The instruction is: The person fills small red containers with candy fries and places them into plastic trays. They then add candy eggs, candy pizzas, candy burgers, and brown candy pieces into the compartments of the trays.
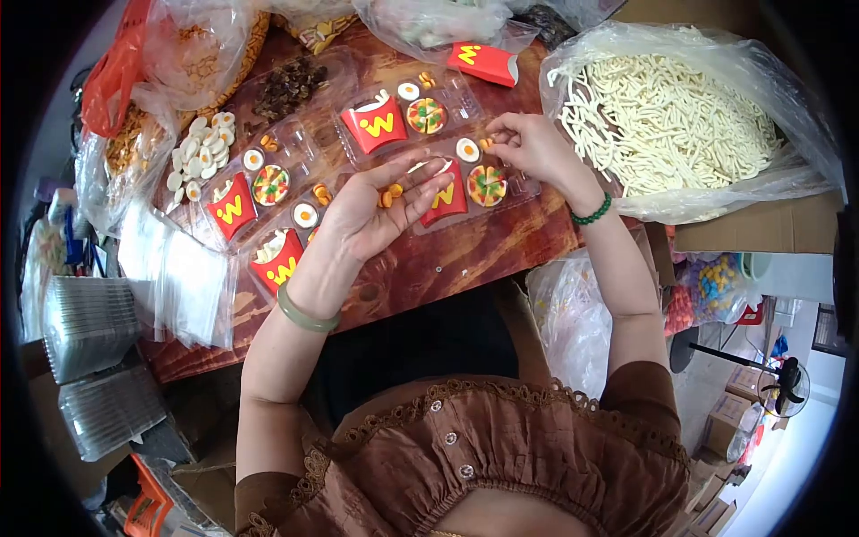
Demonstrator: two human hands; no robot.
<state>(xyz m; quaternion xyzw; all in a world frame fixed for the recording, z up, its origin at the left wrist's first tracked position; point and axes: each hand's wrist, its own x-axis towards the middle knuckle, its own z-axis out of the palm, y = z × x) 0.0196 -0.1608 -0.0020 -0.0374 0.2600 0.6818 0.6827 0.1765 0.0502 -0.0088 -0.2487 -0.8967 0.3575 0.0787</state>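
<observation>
My left hand (365, 208) is turned palm up, with a few tiny toy burgers (391, 194) cupped in its curled fingers. Over a clear plastic tray, my right hand (537, 154) pinches a toy burger (486, 144) near its top right corner. That tray also carries a toy fried egg (467, 149), a round toy pizza (487, 185) and a red fries box (452, 199), partly hidden by my left fingers. Behind it lies a similar tray with another fries box (374, 123), pizza (427, 115) and egg (409, 91). More filled sets sit left of my left hand.
A large bag of white toy fries (671, 121) stands at the right. Loose toy eggs (204, 152), dark brown pieces (291, 88) and bags of orange pieces (192, 63) are at the back left. Plastic sleeves (174, 277) and stacked clear trays (89, 327) occupy the left edge.
</observation>
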